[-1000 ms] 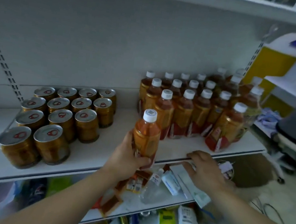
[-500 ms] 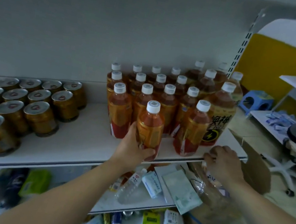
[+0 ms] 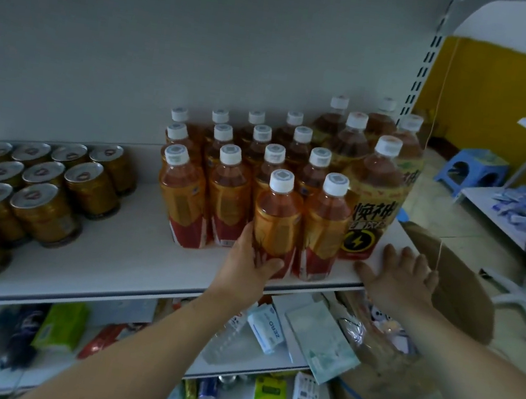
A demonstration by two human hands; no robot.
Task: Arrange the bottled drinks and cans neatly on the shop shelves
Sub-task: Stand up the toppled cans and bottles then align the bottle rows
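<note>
One bottle (image 3: 277,221) in hand at time of check. Our left hand (image 3: 248,261) wraps its lower label, thumb across the front, fingers curled round it. Bottle is upright at the front of the tea-bottle block (image 3: 235,169), in the gap betw. two front-row bottles, just beside the right neighbour (image 3: 326,227) and slightly fwd of the row. Base is hidden by the hand; we cannot tell if it is seated on the shelf (image 3: 133,262). Our right hand (image 3: 401,281) lies flat on the shelf's front edge, fingers spread, holding nothing, near the large energy-drink bottle (image 3: 373,200). Cans (image 3: 43,204) stand in rows to the left, well apart.

Risks, in our judgement:
(1) Letting go before the base is flat: bottle sits close to the lip and could tip off.
(2) Pushing back too hard or off-line: tall, narrow neighbours pack tight, so one shove may topple sev.
(3) Right hand lifting carelessly may clip the large energy-drink bottle at the corner.
</note>
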